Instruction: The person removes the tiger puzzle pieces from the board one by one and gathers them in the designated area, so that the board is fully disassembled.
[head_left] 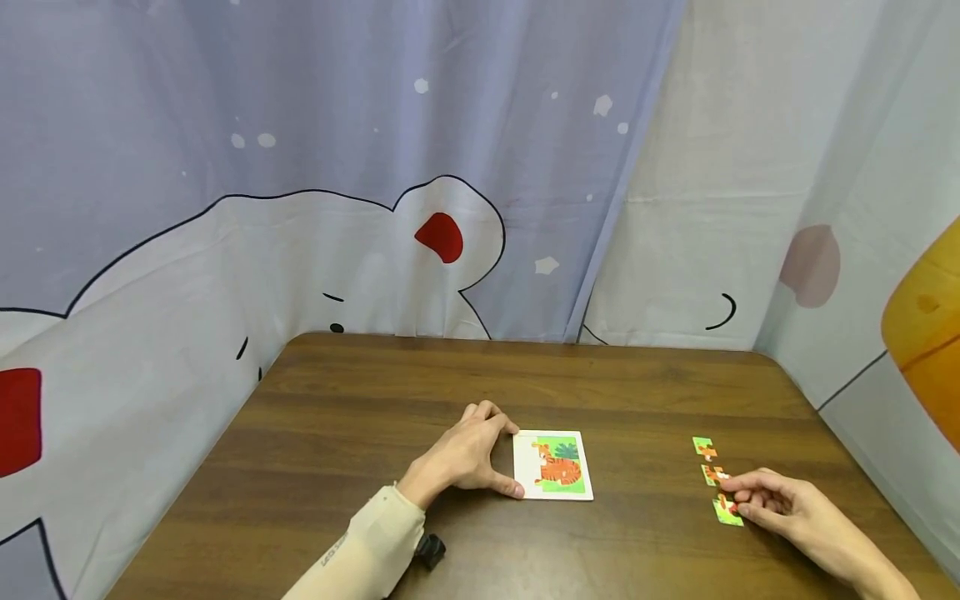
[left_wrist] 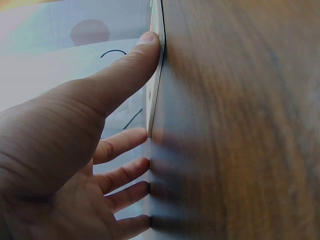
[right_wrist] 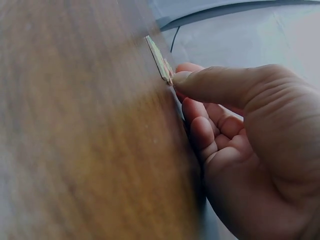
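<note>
A square white puzzle board (head_left: 553, 493) with a partly filled tiger picture lies mid-table. My left hand (head_left: 463, 454) spans its left side, thumb on the near corner and index fingertip at the far one. In the left wrist view, the thumb (left_wrist: 127, 70) lies straight over the edge, and the other fingertips rest on the table. To the right, my right hand (head_left: 783, 504) pinches the nearest puzzle piece (head_left: 729, 515) at its edge with thumb and index finger. That piece (right_wrist: 157, 57) lies low over the wood in the right wrist view.
Two more puzzle pieces, a middle one (head_left: 711, 475) and a far one (head_left: 703, 447), lie in a column beyond the right hand. A brown wooden table (head_left: 360, 400) carries everything. Printed curtains (head_left: 337, 258) hang around its back and sides. A small black object (head_left: 430, 551) shows beside the left forearm.
</note>
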